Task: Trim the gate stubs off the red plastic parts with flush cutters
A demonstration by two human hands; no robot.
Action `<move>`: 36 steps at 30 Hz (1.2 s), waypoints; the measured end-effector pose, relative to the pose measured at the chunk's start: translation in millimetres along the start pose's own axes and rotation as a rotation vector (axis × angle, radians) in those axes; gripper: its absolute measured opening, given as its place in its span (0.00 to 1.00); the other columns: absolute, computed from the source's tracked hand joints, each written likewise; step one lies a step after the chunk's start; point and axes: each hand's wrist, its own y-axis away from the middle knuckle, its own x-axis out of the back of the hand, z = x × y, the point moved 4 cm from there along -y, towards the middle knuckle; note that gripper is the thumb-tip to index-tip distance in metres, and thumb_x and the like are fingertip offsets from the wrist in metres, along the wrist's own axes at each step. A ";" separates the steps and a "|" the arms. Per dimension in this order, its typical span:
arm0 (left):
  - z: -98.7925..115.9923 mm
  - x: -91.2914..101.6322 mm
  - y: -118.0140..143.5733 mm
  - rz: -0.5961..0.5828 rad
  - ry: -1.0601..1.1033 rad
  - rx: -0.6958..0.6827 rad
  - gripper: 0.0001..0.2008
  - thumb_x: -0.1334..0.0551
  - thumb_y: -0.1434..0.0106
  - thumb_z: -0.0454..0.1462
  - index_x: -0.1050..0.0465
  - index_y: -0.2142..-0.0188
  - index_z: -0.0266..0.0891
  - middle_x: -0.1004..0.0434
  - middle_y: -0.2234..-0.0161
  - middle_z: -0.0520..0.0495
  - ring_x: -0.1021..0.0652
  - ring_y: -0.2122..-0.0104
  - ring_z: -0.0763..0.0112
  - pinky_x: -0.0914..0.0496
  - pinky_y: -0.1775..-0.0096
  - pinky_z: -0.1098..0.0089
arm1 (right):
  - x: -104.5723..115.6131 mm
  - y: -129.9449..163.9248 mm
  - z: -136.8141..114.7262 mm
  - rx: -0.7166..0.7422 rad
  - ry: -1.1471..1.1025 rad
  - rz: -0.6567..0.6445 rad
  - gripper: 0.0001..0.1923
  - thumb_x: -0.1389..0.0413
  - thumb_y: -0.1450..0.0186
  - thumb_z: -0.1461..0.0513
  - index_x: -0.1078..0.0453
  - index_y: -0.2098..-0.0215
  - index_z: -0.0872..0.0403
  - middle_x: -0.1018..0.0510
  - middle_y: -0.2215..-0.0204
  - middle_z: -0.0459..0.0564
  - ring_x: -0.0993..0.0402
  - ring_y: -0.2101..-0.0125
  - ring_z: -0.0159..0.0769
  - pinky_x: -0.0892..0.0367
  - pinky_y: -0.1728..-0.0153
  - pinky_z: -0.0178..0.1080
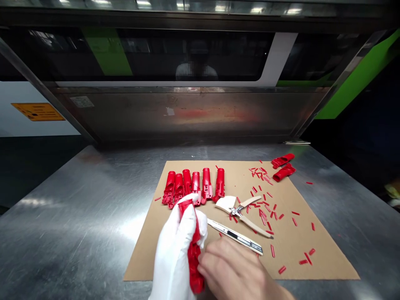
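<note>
The person is standing at a steel bench (78, 216) with a sheet of cardboard (312, 250) laid on it, and the trimming step appears to be in hand. The left hand (176, 254), wearing a white glove, is clenching a red moulded part (193, 250) and holding it upright over the near edge of the cardboard, its top end showing above the gloved fingers. The bare right hand (237, 271) is pressing against the lower side of that same part, fingertips touching it; whether it is pinching the part or only steadying it cannot be told, since the fingers are curling out of sight. A row of six similar red parts (195, 185) is lying side by side just beyond the gloved hand, and two more red parts (283, 166) are resting apart at the far right corner of the sheet. Small red offcuts (265, 204) are lying scattered over the right half of the cardboard, with a few on the bare steel. A pair of cutters (242, 212) with pale handles is lying between the row and the offcuts, and a utility knife (236, 237) is lying just beside the right hand, neither being touched. As a judgement, the part is being inspected or cleaned by hand; the next move calls for a firm left-hand hold while the right hand is reaching for the knife or the cutters, keeping any blade angled away from the glove.
</note>
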 end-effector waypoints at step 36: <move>9.2 -32.2 23.4 -0.103 0.112 0.382 0.25 0.30 0.41 0.51 0.23 0.54 0.34 0.32 0.80 0.51 0.34 0.83 0.74 0.44 0.82 0.72 | 10.6 20.7 -4.5 0.075 0.126 0.122 0.07 0.47 0.34 0.73 0.32 0.62 0.58 0.25 0.72 0.50 0.32 0.76 0.33 0.34 0.76 0.35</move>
